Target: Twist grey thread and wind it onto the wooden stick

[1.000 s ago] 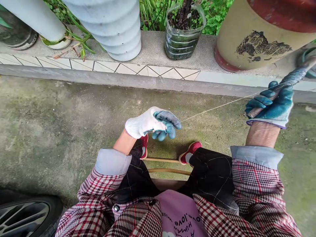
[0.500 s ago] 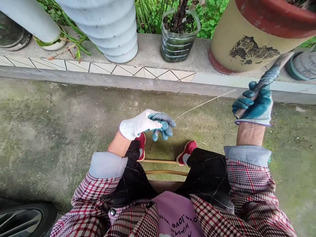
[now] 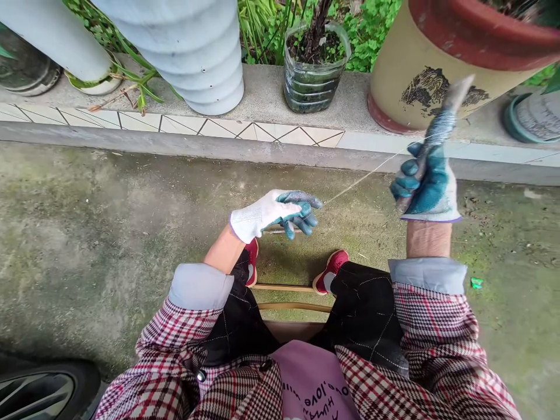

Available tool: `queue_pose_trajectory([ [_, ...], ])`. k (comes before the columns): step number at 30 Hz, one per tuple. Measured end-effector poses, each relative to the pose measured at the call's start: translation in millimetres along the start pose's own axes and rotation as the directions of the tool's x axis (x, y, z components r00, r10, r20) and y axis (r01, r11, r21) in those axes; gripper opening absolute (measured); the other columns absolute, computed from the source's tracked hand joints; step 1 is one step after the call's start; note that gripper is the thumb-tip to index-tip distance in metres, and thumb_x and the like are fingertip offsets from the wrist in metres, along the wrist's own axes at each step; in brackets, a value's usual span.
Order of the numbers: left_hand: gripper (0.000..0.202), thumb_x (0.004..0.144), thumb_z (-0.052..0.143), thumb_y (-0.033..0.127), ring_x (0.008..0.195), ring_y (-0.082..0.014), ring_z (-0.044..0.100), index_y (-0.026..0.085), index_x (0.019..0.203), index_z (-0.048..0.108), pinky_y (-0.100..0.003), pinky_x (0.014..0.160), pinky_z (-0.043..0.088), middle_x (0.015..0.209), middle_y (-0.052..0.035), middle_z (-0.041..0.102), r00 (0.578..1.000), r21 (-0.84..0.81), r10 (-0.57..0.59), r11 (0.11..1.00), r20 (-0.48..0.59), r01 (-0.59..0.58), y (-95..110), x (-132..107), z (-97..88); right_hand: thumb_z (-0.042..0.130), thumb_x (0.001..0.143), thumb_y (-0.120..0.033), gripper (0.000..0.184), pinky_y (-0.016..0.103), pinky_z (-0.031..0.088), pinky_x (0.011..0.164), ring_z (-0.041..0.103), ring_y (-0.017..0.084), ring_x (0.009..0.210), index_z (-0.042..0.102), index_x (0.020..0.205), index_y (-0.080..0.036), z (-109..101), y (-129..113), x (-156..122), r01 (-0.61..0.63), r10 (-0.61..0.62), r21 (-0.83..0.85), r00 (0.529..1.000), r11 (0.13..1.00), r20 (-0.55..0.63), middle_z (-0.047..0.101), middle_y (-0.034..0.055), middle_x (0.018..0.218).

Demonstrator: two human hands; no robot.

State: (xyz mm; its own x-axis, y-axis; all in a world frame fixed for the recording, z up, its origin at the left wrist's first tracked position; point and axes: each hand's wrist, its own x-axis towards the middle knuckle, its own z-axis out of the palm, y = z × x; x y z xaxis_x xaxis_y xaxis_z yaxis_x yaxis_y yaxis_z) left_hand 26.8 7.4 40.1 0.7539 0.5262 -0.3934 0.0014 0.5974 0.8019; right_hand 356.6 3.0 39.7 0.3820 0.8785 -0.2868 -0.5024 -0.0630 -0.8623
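My left hand (image 3: 280, 213), in a white glove with blue-coated fingers, pinches a thin pale line (image 3: 363, 178) above my knees. That line runs taut up and to the right. There my right hand (image 3: 426, 184), in a blue-coated glove, is wrapped round a stick (image 3: 440, 125) that has line wound about its upper part. The stick tilts up to the right, in front of a big beige pot. Both hands are closed.
A concrete ledge (image 3: 262, 99) with tiled face runs across ahead, carrying a ribbed grey pipe (image 3: 192, 52), a cut plastic bottle planter (image 3: 312, 70) and a beige pot with red rim (image 3: 441, 64). Mossy concrete ground (image 3: 109, 221) lies around. A car tyre (image 3: 44, 388) sits lower left.
My right hand with the stick has swung left and tipped the stick more upright, so the line between the hands is shorter. My left hand stayed roughly in place, still pinching the line.
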Motion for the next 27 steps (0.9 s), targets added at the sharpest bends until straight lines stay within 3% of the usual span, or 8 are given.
queue_pose_trajectory([
  [5, 0.021, 0.078, 0.082, 0.031, 0.041, -0.006, 0.041, 0.012, 0.086, 0.076, -0.02, 0.04, 0.026, 0.047, 0.0038, 0.05, 0.981, 0.097, 0.042, 0.995, -0.19, -0.024, -4, 6, -0.1, 0.081, 0.083, -0.053, 0.036, 0.021, 0.022, 0.035, 0.026, 0.006, 0.044, 0.073, 0.102, -0.023, 9, 8, -14, 0.019, 0.001, -0.09, 0.975, 0.996, 0.224, 0.049, -0.0072, 0.061],
  [11, 0.034, 0.077, 0.078, 0.035, 0.039, -0.004, 0.024, 0.011, 0.101, 0.078, -0.023, 0.042, 0.01, 0.048, 0.0093, 0.037, 0.967, 0.095, 0.066, 0.995, -0.248, -0.043, -8, 7, -12.2, 0.081, 0.083, -0.06, 0.042, 0.021, 0.026, 0.035, 0.027, 0.007, 0.044, 0.071, 0.107, -0.028, -4, 6, -9, 0.021, 0.023, -0.17, 0.966, 0.985, 0.256, 0.048, -0.0062, 0.065],
  [16, 0.029, 0.076, 0.076, 0.037, 0.044, -0.0052, 0.029, 0.014, 0.094, 0.077, -0.024, 0.045, 0.015, 0.055, 0.0061, 0.049, 0.905, 0.26, 0.063, 0.964, -0.421, 0.053, -18, 25, -25.4, 0.082, 0.085, -0.053, 0.038, 0.019, 0.022, 0.034, 0.024, 0.005, 0.043, 0.07, 0.107, -0.024, -8, -1, -17, -0.062, 0.105, -0.119, 0.908, 0.991, 0.405, 0.044, -0.0084, 0.065],
  [19, 0.02, 0.077, 0.072, 0.032, 0.054, -0.0074, 0.04, 0.015, 0.086, 0.075, -0.024, 0.052, 0.028, 0.067, 0.0027, 0.06, 0.865, 0.483, 0.123, 0.863, -0.486, 0.149, -25, 38, -39.8, 0.08, 0.085, -0.058, 0.044, 0.02, 0.022, 0.032, 0.027, 0.005, 0.038, 0.07, 0.106, -0.021, -5, -1, -29, -0.16, 0.31, -0.29, 0.732, 0.944, 0.606, 0.045, -0.0086, 0.058],
  [21, 0.016, 0.079, 0.066, 0.029, 0.058, -0.0096, 0.042, 0.015, 0.081, 0.074, -0.026, 0.057, 0.032, 0.066, 0.0023, 0.061, 0.86, 0.646, 0.183, 0.736, -0.477, 0.202, -26, 42, -49.9, 0.08, 0.083, -0.061, 0.05, 0.021, 0.029, 0.032, 0.036, 0.007, 0.036, 0.07, 0.105, -0.017, 6, 8, -43, -0.149, 0.513, -0.506, 0.463, 0.849, 0.723, 0.05, -0.0068, 0.055],
  [24, 0.019, 0.082, 0.062, 0.03, 0.069, -0.0131, 0.051, 0.016, 0.08, 0.075, -0.026, 0.067, 0.038, 0.073, 0.0, 0.067, 0.916, 0.844, 0.246, 0.514, -0.317, 0.154, -23, 39, -62.1, 0.076, 0.086, -0.053, 0.041, 0.022, 0.04, 0.045, 0.052, 0.01, 0.051, 0.071, 0.1, -0.015, 35, 36, -72, 0.105, 0.79, -0.793, 0.079, 0.6, 0.608, 0.065, 0.0004, 0.071],
  [25, 0.02, 0.083, 0.062, 0.031, 0.071, -0.0141, 0.053, 0.016, 0.082, 0.076, -0.027, 0.069, 0.04, 0.076, -0.0009, 0.069, 0.93, 0.875, 0.23, 0.459, -0.286, 0.155, -20, 36, -65.0, 0.072, 0.089, -0.048, 0.032, 0.022, 0.039, 0.048, 0.052, 0.009, 0.054, 0.071, 0.094, -0.016, 43, 49, -82, 0.236, 0.833, -0.816, 0.046, 0.527, 0.551, 0.064, -0.0003, 0.07],
  [27, 0.022, 0.083, 0.061, 0.031, 0.072, -0.0152, 0.055, 0.018, 0.086, 0.078, -0.027, 0.07, 0.041, 0.08, -0.0026, 0.073, 0.944, 0.91, 0.178, 0.364, -0.277, 0.199, -16, 29, -69.5, 0.071, 0.087, -0.036, 0.018, 0.022, 0.036, 0.053, 0.051, 0.009, 0.058, 0.072, 0.087, -0.018, 53, 77, -98, 0.47, 0.871, -0.808, 0.148, 0.355, 0.469, 0.062, -0.0011, 0.068],
])
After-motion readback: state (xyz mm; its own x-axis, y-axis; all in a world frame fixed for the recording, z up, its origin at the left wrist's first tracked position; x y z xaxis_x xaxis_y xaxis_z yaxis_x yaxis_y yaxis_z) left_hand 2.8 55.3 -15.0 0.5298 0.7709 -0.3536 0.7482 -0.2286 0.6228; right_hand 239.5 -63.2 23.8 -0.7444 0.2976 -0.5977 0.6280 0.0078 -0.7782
